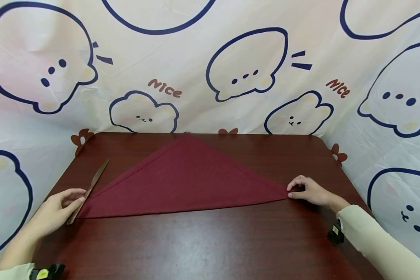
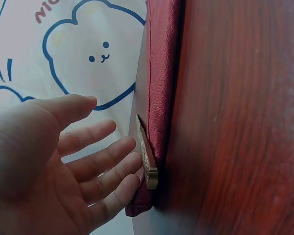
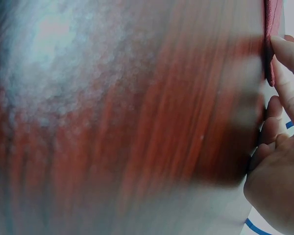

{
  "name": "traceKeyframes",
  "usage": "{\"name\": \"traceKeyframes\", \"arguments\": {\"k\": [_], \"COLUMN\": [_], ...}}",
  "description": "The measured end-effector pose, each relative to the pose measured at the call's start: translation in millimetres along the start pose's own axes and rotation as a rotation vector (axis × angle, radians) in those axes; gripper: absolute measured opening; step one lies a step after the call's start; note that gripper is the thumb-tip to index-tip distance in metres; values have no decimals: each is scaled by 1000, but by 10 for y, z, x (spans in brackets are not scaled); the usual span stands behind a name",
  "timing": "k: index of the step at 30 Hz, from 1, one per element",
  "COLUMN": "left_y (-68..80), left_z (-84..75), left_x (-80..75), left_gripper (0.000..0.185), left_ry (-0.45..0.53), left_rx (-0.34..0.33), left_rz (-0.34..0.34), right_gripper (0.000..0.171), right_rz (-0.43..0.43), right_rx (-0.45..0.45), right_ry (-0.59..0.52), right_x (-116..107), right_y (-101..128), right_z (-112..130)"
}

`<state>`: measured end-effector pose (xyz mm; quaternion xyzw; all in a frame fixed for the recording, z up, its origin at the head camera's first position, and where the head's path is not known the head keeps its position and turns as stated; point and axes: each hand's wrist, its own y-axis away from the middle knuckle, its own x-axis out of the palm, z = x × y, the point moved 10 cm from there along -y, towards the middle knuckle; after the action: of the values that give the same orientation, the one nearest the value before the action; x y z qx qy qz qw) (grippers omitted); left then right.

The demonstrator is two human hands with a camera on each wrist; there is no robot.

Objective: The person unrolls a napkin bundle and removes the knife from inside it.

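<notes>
A dark red napkin (image 1: 185,182), folded into a wide triangle, lies flat on the brown wooden table (image 1: 213,241). A metal knife (image 1: 92,184) lies slanted along the napkin's left edge. My left hand (image 1: 73,200) rests by the left corner with its fingers straight beside the knife's handle end (image 2: 148,164). The left wrist view shows its palm (image 2: 63,161) open next to the napkin corner (image 2: 159,98). At the right corner, my right hand (image 1: 294,190) pinches the napkin tip (image 3: 272,44) while its other fingers (image 3: 272,127) stay curled.
A white curtain printed with blue-outlined cartoon animals (image 1: 246,64) hangs close behind and around both sides of the table. The table's far edge (image 1: 266,135) sits just beyond the napkin's peak. Bare wood (image 1: 210,249) stretches in front of the napkin.
</notes>
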<state>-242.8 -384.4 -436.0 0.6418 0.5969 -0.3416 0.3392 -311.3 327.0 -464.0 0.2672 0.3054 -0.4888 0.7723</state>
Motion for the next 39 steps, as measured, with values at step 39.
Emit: {"name": "traceKeyframes", "arguments": {"k": [39], "left_y": [-139], "left_z": [75], "left_x": [48], "left_gripper": [52], "left_ry": [-57], "left_rx": [-36], "left_rz": [54], "right_gripper": [13], "right_rz": [1], "right_rx": [-7], "right_ry": [-13], "right_x": [11], "right_y": [16], "right_z": [-4]}}
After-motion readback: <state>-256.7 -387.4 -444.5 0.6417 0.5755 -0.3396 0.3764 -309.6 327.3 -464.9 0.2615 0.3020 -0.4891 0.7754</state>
